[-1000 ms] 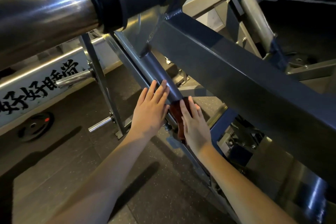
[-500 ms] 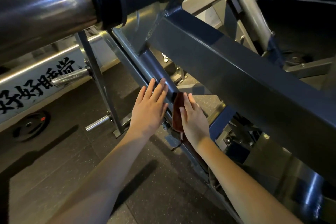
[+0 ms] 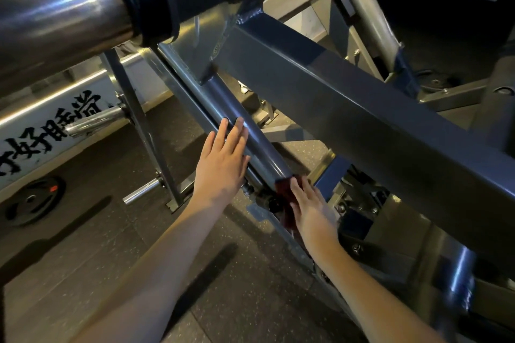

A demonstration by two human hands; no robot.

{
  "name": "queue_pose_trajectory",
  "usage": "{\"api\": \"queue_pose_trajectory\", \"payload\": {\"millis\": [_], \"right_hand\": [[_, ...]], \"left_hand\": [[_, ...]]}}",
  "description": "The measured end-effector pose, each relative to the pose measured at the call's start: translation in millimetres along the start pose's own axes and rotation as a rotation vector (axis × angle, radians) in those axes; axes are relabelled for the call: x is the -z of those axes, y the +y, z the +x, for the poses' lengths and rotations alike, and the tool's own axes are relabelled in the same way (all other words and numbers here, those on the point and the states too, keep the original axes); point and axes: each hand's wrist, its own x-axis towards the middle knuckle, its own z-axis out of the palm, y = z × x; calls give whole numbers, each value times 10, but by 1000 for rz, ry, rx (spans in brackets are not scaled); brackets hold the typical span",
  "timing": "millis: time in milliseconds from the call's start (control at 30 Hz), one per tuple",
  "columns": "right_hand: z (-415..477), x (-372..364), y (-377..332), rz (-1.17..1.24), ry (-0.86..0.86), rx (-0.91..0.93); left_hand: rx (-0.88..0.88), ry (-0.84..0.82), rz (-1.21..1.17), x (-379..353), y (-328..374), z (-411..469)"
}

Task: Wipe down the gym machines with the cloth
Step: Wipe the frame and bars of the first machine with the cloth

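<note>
The wiping is sitting somewhere in its middle, by my reading. The right hand [image 3: 312, 207] is lying flat with straight fingers, pressing the dark red cloth [image 3: 284, 193] against the lower stretch of the slanted tube [image 3: 252, 135]; the cloth is caught between palm and metal and is trailing a little down the tube's near side. The left hand [image 3: 223, 160] is resting higher on the same tube, fingers straight and close together, holding nothing.

Nothing in the sheen is telling wiped metal from unwiped (the light is dim and warm), so what is done cannot be judged. Apparently waiting are the broad square beam [image 3: 362, 122] crossing just above, the chrome sleeve [image 3: 55, 14] overhead at the left, and the struts behind.

The painted steel is looking smooth and hard, so the cloth should be gliding easily. Below, a dark speckled rubber floor [image 3: 111, 259] is spreading out, a weight plate [image 3: 33, 200] is lying flat on it, and a white banner [image 3: 47, 131] with black characters is running along the left.
</note>
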Motion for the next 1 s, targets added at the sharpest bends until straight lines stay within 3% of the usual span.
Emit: {"api": "queue_pose_trajectory", "payload": {"millis": [100,300,400,500,700,867,1000], "right_hand": [[-39,8,33,-45,53,-63],[162,46,-250,122,282,138],[-22,-66,-9,156,193,66],[-149,-84,156,-130,65,-19],[252,196,-291,50,284,223],[-53,-205,115,-8,222,86],[-17,-197,122,15,318,21]], "left_hand": [[11,-9,-7,7,4,14],[-1,14,-4,-56,-8,24],[5,17,-7,-51,-1,18],[-4,21,-35,-47,-10,19],[-7,24,-26,-66,-18,18],[-15,29,-50,-66,-19,7],[-14,23,-63,-69,-24,4]]}}
